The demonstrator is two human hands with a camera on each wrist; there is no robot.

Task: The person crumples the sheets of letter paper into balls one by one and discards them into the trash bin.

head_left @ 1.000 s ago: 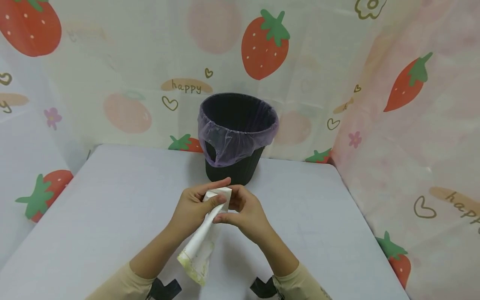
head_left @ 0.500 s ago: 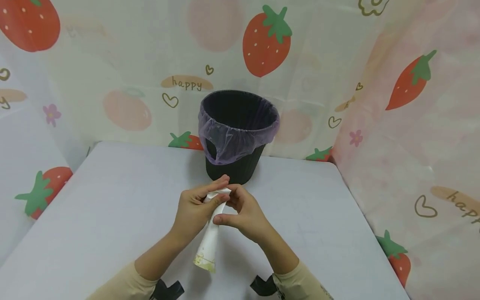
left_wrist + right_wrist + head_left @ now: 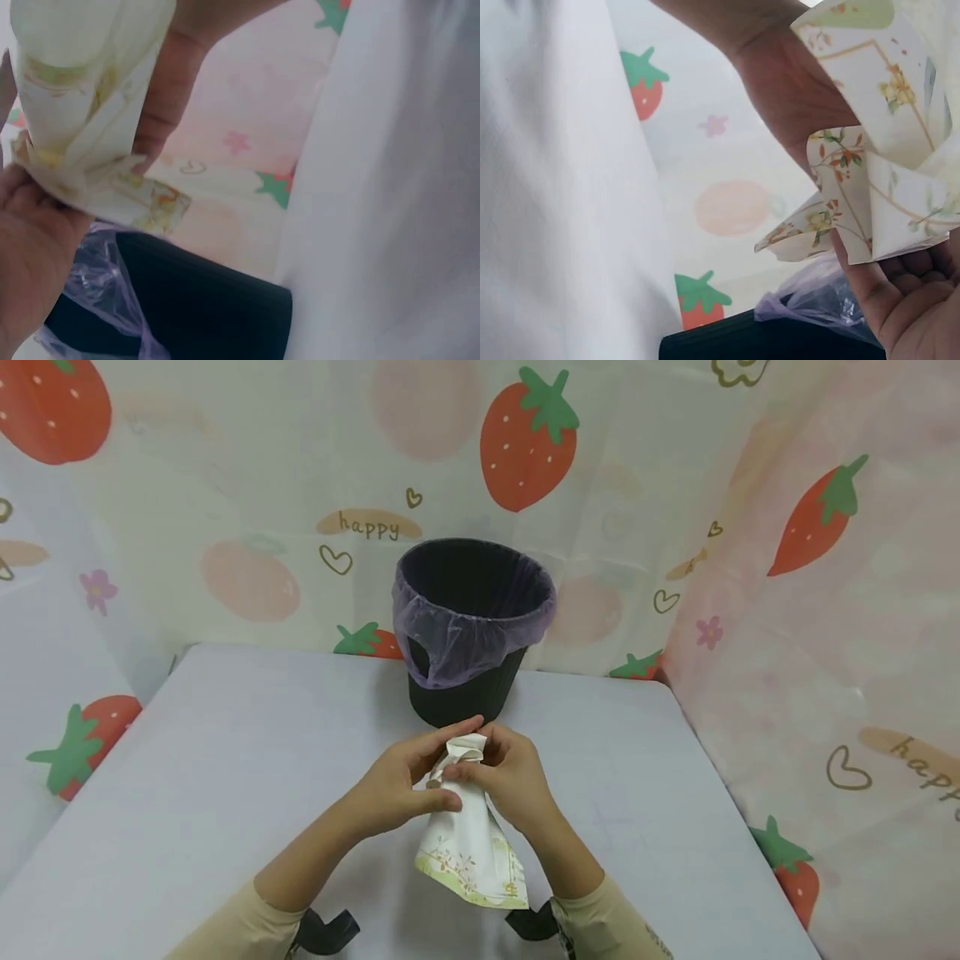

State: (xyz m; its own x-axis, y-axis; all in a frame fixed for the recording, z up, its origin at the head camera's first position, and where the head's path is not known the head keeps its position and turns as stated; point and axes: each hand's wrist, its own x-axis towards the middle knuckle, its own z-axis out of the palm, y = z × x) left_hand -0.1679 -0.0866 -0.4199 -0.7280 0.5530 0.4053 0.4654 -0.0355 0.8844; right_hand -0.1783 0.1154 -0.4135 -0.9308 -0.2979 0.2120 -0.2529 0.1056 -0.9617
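A white sheet of paper (image 3: 468,835) with a green edge and printed sprigs hangs between my hands over the table. Its upper end is folded and crumpled, while the lower end flares out. My left hand (image 3: 382,789) holds it from the left, thumb across the front and fingers behind. From the right, my right hand (image 3: 517,777) pinches the folded part, its thumb on top. In the right wrist view, the underside of the paper (image 3: 847,187) shows flowers and layered folds. The paper (image 3: 90,112) also covers part of the fingers in the left wrist view.
A black bin (image 3: 465,697) with a purple liner (image 3: 465,647) over its rim stands at the back of the table (image 3: 247,760), just beyond my hands. Strawberry-patterned sheets (image 3: 262,468) surround the back and sides. Dark straps (image 3: 326,931) show near my wrists.
The paper has gone from a narrow roll to a wider flare, its printed border now facing up. Both hands have shifted slightly right. My right thumb has moved up onto the fold; the left thumb has lowered.
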